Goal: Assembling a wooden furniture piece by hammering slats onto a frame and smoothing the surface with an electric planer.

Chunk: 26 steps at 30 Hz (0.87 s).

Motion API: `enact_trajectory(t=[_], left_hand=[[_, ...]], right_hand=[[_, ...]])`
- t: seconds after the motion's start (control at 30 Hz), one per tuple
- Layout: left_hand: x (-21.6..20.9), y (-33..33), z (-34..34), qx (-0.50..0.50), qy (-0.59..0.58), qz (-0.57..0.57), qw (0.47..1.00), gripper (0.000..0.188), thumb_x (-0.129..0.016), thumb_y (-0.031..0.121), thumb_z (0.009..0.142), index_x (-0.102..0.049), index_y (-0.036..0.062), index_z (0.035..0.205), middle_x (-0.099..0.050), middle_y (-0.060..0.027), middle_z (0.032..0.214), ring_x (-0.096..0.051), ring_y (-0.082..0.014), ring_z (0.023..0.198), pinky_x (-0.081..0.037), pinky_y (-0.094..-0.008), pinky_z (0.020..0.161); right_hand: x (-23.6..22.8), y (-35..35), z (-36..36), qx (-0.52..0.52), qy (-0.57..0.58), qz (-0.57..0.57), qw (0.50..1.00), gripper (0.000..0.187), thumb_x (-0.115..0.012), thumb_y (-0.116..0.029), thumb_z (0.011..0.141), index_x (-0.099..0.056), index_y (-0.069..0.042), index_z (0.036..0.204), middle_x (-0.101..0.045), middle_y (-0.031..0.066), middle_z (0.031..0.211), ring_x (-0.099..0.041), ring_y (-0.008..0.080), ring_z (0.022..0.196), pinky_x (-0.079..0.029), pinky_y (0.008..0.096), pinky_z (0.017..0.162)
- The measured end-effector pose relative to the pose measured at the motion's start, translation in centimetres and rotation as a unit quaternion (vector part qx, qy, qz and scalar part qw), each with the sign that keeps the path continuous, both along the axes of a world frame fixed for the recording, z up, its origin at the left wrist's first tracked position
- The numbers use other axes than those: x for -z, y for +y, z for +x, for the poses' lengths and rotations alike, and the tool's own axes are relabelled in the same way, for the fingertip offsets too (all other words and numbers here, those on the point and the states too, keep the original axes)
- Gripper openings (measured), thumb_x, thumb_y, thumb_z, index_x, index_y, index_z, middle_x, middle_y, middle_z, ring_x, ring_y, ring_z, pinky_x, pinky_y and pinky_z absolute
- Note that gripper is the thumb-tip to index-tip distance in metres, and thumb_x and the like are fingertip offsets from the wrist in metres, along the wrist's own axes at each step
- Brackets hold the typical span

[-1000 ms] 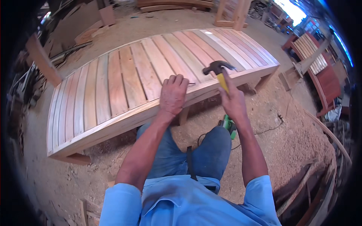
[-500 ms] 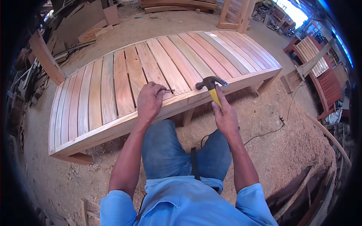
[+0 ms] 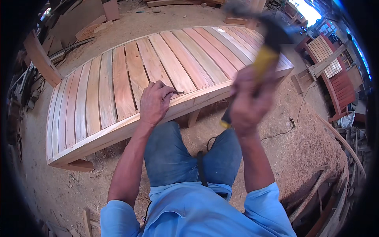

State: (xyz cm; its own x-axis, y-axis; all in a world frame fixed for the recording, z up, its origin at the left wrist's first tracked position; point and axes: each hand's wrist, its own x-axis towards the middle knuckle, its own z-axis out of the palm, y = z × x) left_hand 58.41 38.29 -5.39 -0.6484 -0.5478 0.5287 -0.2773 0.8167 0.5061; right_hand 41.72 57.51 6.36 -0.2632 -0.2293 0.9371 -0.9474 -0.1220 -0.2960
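Observation:
My right hand (image 3: 250, 104) is closed around a claw hammer (image 3: 265, 59) with a yellow and black handle. The hammer is lifted, its dark head smeared by motion. Resting at the near edge of a slatted wooden bench (image 3: 132, 125), my left hand (image 3: 154, 103) is closed in a pinch. From its fingertips sticks out a thin dark metal piece (image 3: 179, 92) that looks like a nail, lying nearly flat over a slat's end by the front rail. Most of that piece is hidden by the fingers.
A wooden post (image 3: 39, 59) rises at the bench's left end. Red-brown slatted furniture (image 3: 335, 75) stands at the right. A cable (image 3: 282, 137) crosses the sawdust-covered floor, and scrap wood (image 3: 310, 197) is heaped at lower right. Boards (image 3: 85, 19) lean at the far left.
The hammer has swung up and away from the bench's edge, with my right hand rising. My left hand stays at nearly the same spot on the bench, still pinching the thin metal piece.

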Motion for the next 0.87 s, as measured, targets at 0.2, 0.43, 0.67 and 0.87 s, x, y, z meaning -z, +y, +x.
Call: enact_trajectory(t=[0.2, 0.43, 0.67, 0.87], left_hand=[[-0.2, 0.6, -0.3, 0.003, -0.018, -0.090, 0.996, 0.010, -0.075, 0.014, 0.096, -0.081, 0.0088, 0.103, -0.069, -0.0082, 0.102, -0.064, -0.0323, 0.099, -0.052, -0.0447, 0.091], [0.6, 1.3, -1.9, -0.048, 0.029, -0.045, 0.997, 0.010, -0.074, 0.016, 0.096, -0.081, 0.0110, 0.102, -0.069, -0.0073, 0.102, -0.064, -0.0310, 0.101, -0.052, -0.0447, 0.093], [0.2, 1.1, -3.0, -0.024, -0.012, 0.023, 0.999, 0.012, -0.074, 0.016, 0.097, -0.082, 0.0102, 0.103, -0.070, -0.0083, 0.102, -0.064, -0.0322, 0.100, -0.053, -0.0453, 0.093], [0.2, 1.0, -3.0, -0.019, -0.016, 0.018, 1.000, 0.013, -0.076, 0.017, 0.096, -0.084, 0.0127, 0.105, -0.071, -0.0065, 0.105, -0.064, -0.0304, 0.103, -0.054, -0.0447, 0.095]], right_hand=[[4.7, 2.3, 1.9, 0.020, -0.124, 0.448, 0.885, 0.066, -0.066, -0.024, 0.109, -0.042, -0.022, 0.170, -0.073, 0.0255, 0.085, -0.070, 0.0468, 0.074, -0.057, 0.0560, 0.072], [-4.8, 4.6, 3.7, -0.080, -0.258, 0.191, 0.944, 0.061, -0.063, -0.021, 0.114, -0.042, -0.017, 0.172, -0.066, 0.0013, 0.084, -0.059, 0.0104, 0.067, -0.048, 0.0265, 0.056], [-15.1, 6.0, 2.5, -0.105, -0.084, -0.067, 0.989, 0.030, -0.058, -0.020, 0.116, -0.057, -0.003, 0.141, -0.062, 0.0097, 0.080, -0.057, 0.0158, 0.059, -0.048, 0.0283, 0.055], [-5.6, 2.5, -1.3, -0.163, -0.126, -0.028, 0.978, 0.025, -0.063, -0.025, 0.114, -0.055, -0.009, 0.131, -0.064, 0.0184, 0.093, -0.065, 0.0266, 0.070, -0.056, 0.0375, 0.060]])
